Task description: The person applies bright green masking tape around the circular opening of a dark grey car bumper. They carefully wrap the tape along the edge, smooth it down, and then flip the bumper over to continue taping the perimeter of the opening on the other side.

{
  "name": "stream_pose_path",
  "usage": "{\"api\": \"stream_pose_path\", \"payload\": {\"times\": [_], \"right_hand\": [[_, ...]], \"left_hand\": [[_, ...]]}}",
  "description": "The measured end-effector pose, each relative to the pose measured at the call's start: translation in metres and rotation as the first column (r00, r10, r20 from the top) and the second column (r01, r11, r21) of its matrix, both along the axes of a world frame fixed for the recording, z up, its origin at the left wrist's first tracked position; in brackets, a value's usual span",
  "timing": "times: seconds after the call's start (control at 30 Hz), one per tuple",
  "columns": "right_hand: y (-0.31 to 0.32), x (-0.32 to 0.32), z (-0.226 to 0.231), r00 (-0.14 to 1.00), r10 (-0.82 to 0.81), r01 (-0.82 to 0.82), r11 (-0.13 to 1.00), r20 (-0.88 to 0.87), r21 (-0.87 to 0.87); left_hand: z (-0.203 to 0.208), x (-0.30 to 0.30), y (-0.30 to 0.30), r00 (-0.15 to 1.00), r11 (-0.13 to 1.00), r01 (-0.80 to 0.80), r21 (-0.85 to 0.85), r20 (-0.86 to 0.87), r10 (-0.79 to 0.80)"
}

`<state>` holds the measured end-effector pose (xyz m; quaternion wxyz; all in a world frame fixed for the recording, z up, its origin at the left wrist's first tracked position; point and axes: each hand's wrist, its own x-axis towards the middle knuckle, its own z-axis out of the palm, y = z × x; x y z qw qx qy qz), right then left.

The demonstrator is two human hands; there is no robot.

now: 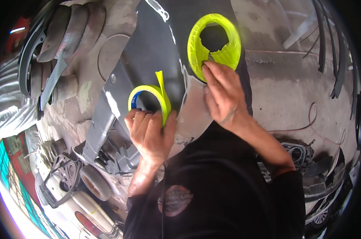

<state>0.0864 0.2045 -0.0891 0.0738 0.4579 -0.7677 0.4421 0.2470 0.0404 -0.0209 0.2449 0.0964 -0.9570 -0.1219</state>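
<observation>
A dark grey car bumper point(146, 59) with white and bare scuffed patches lies in front of my body. Its oval opening is bordered by bright yellow masking tape point(194, 42), with a torn, uneven flap on the inner lower side. My right hand point(226, 93) is closed in a pinch at the lower edge of this border, thumb and fingertips on the tape. To the left, my left hand point(150, 133) grips a roll of yellow tape point(163, 99) with a blue core. A loose tape end sticks upward from the roll, above the panel.
Stacked curved car parts point(73, 30) stand at the far left, beside silvery sheeting point(15, 101). A wheel point(96, 183) and a beige car point(87, 211) are lower left. Black strips point(335, 55) hang at the right. A thin cable point(292, 130) crosses the floor near loose parts point(300, 151).
</observation>
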Motion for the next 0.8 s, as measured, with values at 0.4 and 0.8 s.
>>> {"api": "stream_pose_path", "payload": {"times": [0.4,0.8], "right_hand": [[-0.047,0.003,0.013,0.991,-0.127,0.122,0.987,0.038,0.106],[-0.040,-0.018,0.009,0.998,-0.035,0.037,0.998,-0.054,0.044]], "left_hand": [[0.002,0.000,0.000,0.994,0.979,-0.076,0.187,0.087,0.061],[0.002,-0.002,0.004,0.989,0.984,-0.083,0.157,0.131,0.062]]}}
